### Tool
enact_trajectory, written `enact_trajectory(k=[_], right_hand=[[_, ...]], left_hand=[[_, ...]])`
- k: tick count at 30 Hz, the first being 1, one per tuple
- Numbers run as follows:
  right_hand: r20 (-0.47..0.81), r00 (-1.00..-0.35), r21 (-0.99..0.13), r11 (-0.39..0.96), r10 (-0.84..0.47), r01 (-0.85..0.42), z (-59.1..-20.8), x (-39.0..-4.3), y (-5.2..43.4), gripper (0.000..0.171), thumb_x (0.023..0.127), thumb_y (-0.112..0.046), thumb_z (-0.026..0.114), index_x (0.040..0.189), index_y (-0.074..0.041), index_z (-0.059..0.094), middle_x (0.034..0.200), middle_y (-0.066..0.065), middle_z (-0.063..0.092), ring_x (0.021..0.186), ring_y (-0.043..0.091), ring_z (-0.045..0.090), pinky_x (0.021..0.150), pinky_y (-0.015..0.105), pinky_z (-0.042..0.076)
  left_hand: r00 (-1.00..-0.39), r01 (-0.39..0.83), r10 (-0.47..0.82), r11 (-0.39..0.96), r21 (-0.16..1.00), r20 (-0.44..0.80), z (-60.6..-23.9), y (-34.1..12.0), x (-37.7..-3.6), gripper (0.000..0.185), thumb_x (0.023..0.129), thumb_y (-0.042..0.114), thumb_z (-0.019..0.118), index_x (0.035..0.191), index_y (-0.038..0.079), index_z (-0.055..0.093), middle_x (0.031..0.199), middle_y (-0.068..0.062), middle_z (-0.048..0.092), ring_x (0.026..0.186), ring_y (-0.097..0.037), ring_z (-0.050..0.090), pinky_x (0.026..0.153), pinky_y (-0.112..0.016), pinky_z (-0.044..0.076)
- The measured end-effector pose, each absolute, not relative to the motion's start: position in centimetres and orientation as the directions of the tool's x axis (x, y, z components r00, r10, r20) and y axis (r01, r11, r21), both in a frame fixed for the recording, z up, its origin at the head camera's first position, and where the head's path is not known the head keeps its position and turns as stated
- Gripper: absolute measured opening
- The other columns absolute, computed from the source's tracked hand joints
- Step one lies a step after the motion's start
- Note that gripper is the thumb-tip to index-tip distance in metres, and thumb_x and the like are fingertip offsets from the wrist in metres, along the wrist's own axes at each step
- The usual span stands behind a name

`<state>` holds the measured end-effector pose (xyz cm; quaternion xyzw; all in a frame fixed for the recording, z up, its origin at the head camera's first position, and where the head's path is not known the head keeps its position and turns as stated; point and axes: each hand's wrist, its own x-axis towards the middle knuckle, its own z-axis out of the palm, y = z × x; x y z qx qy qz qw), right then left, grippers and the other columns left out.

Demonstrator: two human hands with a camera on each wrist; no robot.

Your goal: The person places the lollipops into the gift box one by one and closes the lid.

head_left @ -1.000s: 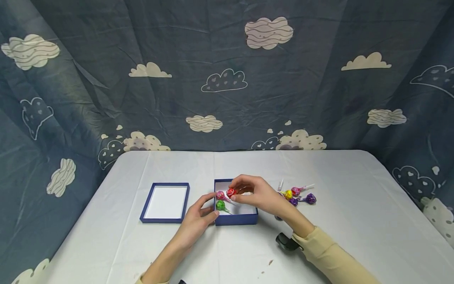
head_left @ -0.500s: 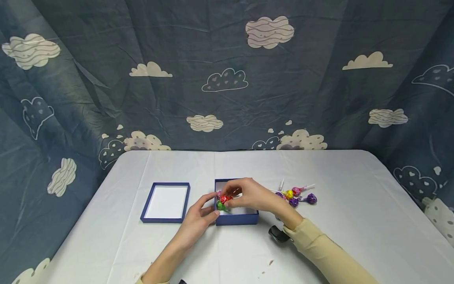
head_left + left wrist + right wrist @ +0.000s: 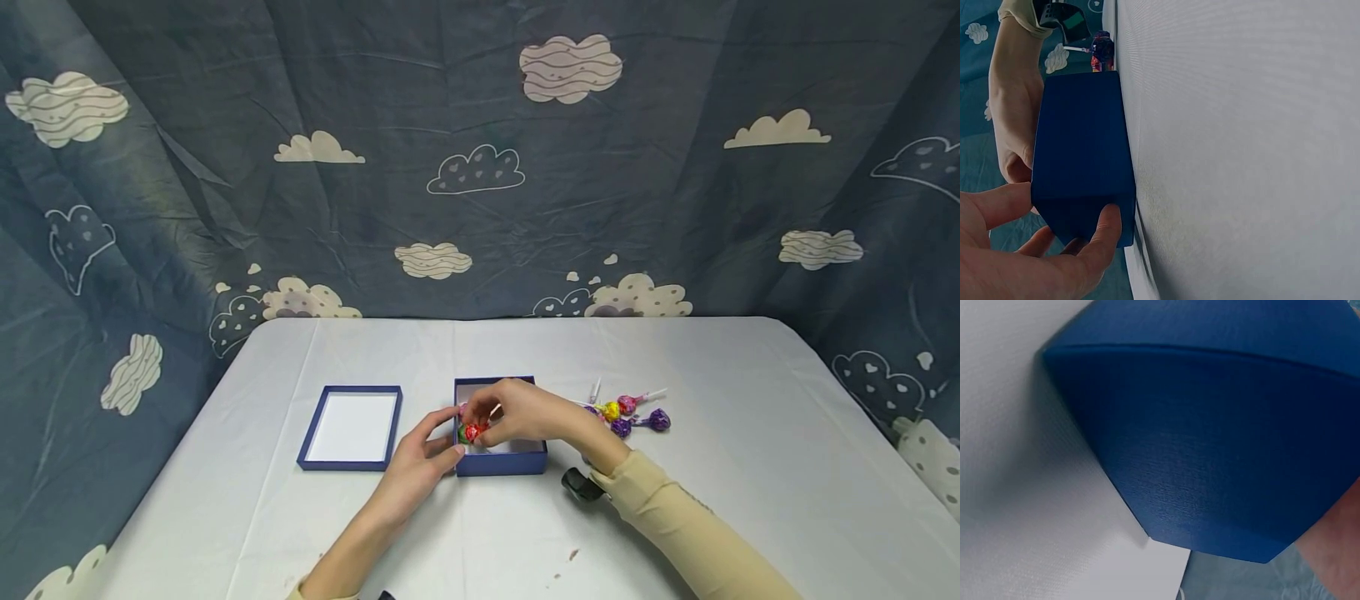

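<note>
My right hand (image 3: 517, 412) reaches down into a shallow blue box (image 3: 501, 464) with a white inside, thumb and fingers pinching a red-wrapped lollipop (image 3: 472, 432). The red lollipop is low at the box's left end, over a green lollipop (image 3: 461, 434) that is mostly covered. A sliver of pink lollipop (image 3: 462, 409) shows beside my fingers. My left hand (image 3: 420, 458) holds the box at its left end. In the left wrist view, the left fingers (image 3: 1107, 228) lie on the blue box's end wall. The right wrist view mostly shows the outside of the box.
A blue-edged lid (image 3: 349, 427) lies white inside up, left of the box. Right of the box is a loose group of lollipops, among them a yellow one (image 3: 611, 411), a pink one (image 3: 627, 405) and a purple one (image 3: 658, 420). A patterned curtain (image 3: 480, 233) hangs behind the white table (image 3: 360, 517).
My right hand has moved left and lower into the box with the red lollipop, which now covers most of the green one. The left hand and the box have stayed put.
</note>
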<state>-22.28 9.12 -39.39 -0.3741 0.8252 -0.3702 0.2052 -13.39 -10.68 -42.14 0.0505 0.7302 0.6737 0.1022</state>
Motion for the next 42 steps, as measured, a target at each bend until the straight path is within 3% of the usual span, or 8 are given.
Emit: enact_trajectory(k=[9, 17, 42], right_hand=[[-0.067, -0.603, -0.702, 0.467, -0.795, -0.538, -39.8, -22.5, 8.6, 0.018, 0.079, -0.011, 0.08, 0.09, -0.022, 0.072, 0.079, -0.01, 0.066, 0.073, 0.013, 0.06, 0.06, 0.026, 0.051], [-0.062, -0.614, -0.669, 0.489, -0.787, -0.559, -40.3, -22.6, 8.3, 0.018, 0.079, -0.01, 0.08, 0.089, -0.022, 0.072, 0.076, -0.011, 0.064, 0.067, 0.007, 0.058, 0.061, 0.025, 0.051], [-0.057, -0.626, -0.657, 0.502, -0.778, -0.563, -40.1, -22.5, 8.1, 0.018, 0.077, -0.007, 0.083, 0.087, -0.017, 0.074, 0.076, -0.01, 0.065, 0.068, 0.005, 0.059, 0.063, 0.023, 0.05]], left_hand=[[-0.976, -0.055, 0.204, 0.078, 0.995, -0.07, -42.2, -10.7, -13.3, 0.051, 0.094, 0.007, 0.062, 0.143, 0.011, 0.048, 0.141, -0.021, 0.047, 0.124, -0.035, 0.052, 0.094, -0.042, 0.049], [-0.975, -0.057, 0.208, 0.091, 0.994, -0.075, -42.1, -10.8, -13.3, 0.051, 0.094, 0.008, 0.061, 0.143, 0.011, 0.048, 0.144, -0.021, 0.044, 0.125, -0.035, 0.051, 0.095, -0.043, 0.049], [-0.975, -0.047, 0.213, 0.092, 0.995, -0.066, -41.9, -10.7, -13.1, 0.051, 0.095, 0.008, 0.061, 0.144, 0.01, 0.047, 0.141, -0.025, 0.048, 0.125, -0.038, 0.051, 0.093, -0.045, 0.05]])
